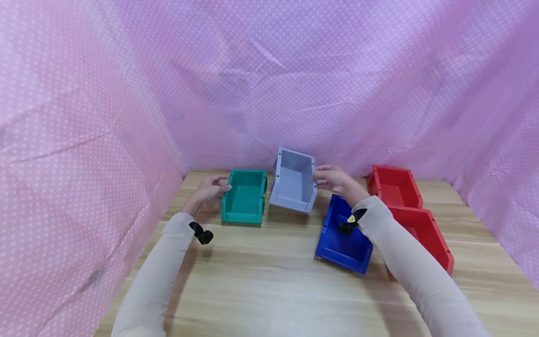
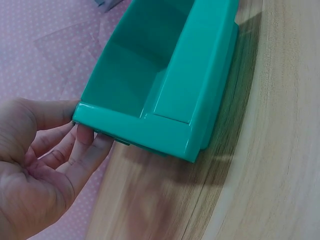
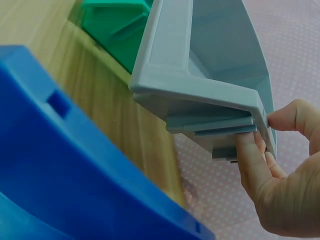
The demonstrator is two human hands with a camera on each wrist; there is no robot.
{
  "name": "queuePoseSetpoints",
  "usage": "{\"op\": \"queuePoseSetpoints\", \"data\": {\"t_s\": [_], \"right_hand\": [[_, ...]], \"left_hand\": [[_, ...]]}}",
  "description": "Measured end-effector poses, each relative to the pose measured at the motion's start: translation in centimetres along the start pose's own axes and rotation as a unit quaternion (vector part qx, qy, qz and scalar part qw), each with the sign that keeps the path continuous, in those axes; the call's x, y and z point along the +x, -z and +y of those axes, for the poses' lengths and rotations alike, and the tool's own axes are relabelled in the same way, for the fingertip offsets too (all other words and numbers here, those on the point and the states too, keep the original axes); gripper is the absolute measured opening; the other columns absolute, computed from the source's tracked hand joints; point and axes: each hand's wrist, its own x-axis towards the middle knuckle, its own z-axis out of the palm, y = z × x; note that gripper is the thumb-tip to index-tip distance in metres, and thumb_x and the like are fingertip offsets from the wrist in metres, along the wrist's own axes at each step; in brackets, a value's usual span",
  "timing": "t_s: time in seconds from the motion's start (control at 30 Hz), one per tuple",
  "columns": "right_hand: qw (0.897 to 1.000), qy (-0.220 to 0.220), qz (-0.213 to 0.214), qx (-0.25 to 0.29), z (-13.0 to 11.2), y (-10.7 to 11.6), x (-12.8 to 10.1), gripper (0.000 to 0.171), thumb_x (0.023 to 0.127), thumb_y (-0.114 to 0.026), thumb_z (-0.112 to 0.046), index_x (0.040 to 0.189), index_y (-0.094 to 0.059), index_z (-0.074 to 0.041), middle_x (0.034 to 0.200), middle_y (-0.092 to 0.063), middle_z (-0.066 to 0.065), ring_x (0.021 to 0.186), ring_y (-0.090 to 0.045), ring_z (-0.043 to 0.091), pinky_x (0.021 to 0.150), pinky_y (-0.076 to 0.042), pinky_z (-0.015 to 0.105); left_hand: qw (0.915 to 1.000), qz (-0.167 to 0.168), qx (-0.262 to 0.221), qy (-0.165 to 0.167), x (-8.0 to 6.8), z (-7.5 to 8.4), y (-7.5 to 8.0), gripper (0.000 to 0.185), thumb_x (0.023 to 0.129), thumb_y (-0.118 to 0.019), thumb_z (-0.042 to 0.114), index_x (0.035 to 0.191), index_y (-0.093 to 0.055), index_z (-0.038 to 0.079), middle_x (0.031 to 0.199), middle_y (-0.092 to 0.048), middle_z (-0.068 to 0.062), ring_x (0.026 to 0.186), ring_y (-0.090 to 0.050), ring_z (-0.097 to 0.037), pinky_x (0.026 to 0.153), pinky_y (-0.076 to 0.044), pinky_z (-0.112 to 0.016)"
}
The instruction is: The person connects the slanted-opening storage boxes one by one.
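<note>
A green plastic bin (image 1: 244, 199) stands at the back left of the table. My left hand (image 1: 209, 189) pinches its left rim; in the left wrist view the thumb is on top and the fingers (image 2: 92, 150) lie under the edge. To its right a grey bin (image 1: 291, 180) is held tilted above the table by my right hand (image 1: 334, 179). The right wrist view shows the thumb (image 3: 290, 116) inside the grey wall and fingers beneath the side rail. A blue bin (image 1: 343, 245) sits below my right forearm, partly hidden by it.
Two red bins stand at the right, one behind (image 1: 396, 185) and one in front (image 1: 433, 238), the latter partly covered by my right sleeve. The wooden table (image 1: 261, 290) ends at a pink dotted cloth (image 1: 269, 107) behind and at both sides.
</note>
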Motion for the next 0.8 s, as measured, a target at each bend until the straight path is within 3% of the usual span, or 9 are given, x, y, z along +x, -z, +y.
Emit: {"op": "queuePoseSetpoints", "data": {"t_s": [0.17,0.33,0.57,0.8], "right_hand": [[0.999,-0.012,-0.001,-0.040,0.8,-0.5,0.2,0.019,0.098,-0.050,0.007,0.115,-0.047,-0.001,0.077,-0.064,-0.006,0.070,-0.063,0.006,0.070,-0.057,0.020],[0.999,-0.009,-0.007,-0.047,0.9,-1.3,0.4,0.027,0.096,-0.051,0.006,0.122,-0.045,0.006,0.077,-0.063,-0.005,0.070,-0.062,0.007,0.070,-0.057,0.020],[0.998,-0.015,-0.010,-0.059,1.1,-1.7,0.5,0.042,0.096,-0.051,0.005,0.135,-0.037,0.013,0.076,-0.064,-0.005,0.072,-0.062,0.008,0.070,-0.056,0.021],[0.998,-0.022,0.000,-0.064,1.1,-1.9,0.6,0.043,0.095,-0.052,0.006,0.135,-0.039,0.013,0.082,-0.063,-0.002,0.073,-0.063,0.009,0.070,-0.057,0.021]], "left_hand": [[0.9999,0.002,0.015,0.007,-0.2,-0.2,0.0,0.059,0.102,-0.063,0.019,0.156,-0.041,0.008,0.133,-0.060,-0.023,0.118,-0.062,-0.033,0.109,-0.050,-0.049],[0.9998,0.012,0.007,-0.012,0.0,-0.5,0.0,0.056,0.101,-0.063,0.016,0.153,-0.045,0.004,0.126,-0.064,-0.020,0.104,-0.067,-0.021,0.103,-0.054,-0.045],[0.9998,0.001,0.013,-0.016,-0.6,0.0,0.0,0.058,0.103,-0.060,0.016,0.155,-0.039,0.002,0.130,-0.059,-0.025,0.123,-0.060,-0.043,0.109,-0.050,-0.051],[0.9998,0.005,0.013,-0.017,0.0,-0.5,0.1,0.056,0.103,-0.061,0.016,0.154,-0.043,0.004,0.124,-0.063,-0.019,0.120,-0.062,-0.040,0.105,-0.054,-0.047]]}}
